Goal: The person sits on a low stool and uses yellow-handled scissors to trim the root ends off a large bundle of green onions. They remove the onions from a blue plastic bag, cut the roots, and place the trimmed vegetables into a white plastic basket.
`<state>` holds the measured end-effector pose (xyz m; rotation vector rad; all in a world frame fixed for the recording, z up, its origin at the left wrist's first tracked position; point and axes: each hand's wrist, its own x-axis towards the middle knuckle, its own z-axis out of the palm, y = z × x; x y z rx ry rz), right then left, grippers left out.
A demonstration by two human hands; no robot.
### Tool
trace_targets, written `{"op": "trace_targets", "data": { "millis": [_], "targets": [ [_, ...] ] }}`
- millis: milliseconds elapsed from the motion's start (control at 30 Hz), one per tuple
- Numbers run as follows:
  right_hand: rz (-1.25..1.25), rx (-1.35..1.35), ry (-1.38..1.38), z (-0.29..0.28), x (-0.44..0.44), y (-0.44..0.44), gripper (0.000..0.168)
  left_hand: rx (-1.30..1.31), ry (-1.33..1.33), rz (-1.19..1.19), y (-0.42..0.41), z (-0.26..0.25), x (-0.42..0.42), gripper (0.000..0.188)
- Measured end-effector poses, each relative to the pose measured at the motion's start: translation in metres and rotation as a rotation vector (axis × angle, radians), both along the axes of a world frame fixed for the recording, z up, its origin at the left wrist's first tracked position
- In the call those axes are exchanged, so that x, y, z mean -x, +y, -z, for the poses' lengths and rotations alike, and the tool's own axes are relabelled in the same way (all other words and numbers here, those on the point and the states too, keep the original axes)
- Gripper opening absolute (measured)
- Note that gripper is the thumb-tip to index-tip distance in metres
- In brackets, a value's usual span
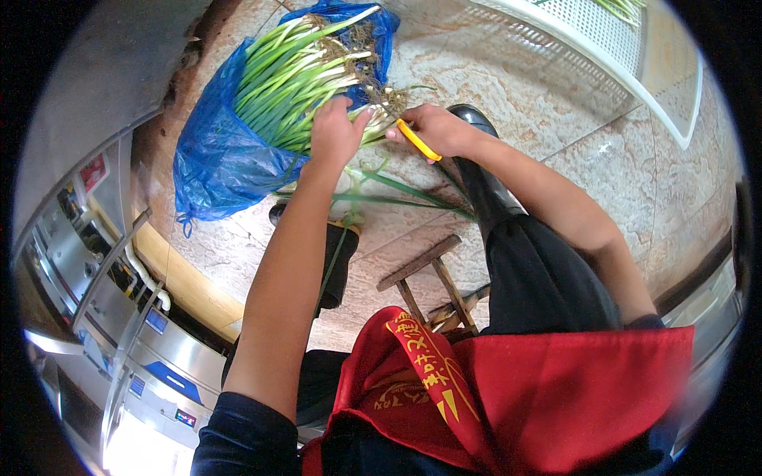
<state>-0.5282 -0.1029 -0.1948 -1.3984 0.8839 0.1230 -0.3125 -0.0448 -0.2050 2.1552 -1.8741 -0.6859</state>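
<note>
A heap of spring onions with rooted white ends lies on an opened blue plastic bag on the floor. My left hand grips some spring onions near their white ends, at the heap's near side. In my right hand is a cutting tool with a yellow handle. Its thin blade points toward the roots; whether it is a knife or scissors I cannot tell. Long green leaves stretch below my hands, between my boots.
A white perforated plastic basket holding more greens stands at upper right. A low wooden stool is between my legs. My black boot rests by my right hand. Stainless kitchen equipment lines the lower left.
</note>
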Motion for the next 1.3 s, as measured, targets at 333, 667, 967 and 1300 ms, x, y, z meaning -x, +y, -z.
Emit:
{"op": "trace_targets", "data": {
  "millis": [333, 667, 967, 1300],
  "targets": [
    [0.15, -0.136, 0.121, 0.014, 0.005, 0.0, 0.053, -0.313, -0.237, -0.091, -0.011, 0.004, -0.009, 0.024],
    [-0.214, 0.06, 0.038, 0.009, -0.024, -0.005, 0.06, -0.077, -0.261, -0.105, -0.009, 0.034, -0.023, 0.043],
    [-0.011, 0.024, 0.263, 0.004, -0.009, -0.001, 0.065, -0.25, -0.255, -0.021, -0.015, 0.019, -0.015, 0.036],
    [0.049, -0.061, 0.291, 0.004, -0.005, -0.001, 0.059, -0.207, -0.129, 0.101, -0.018, 0.024, -0.042, 0.027]
  ]
}}
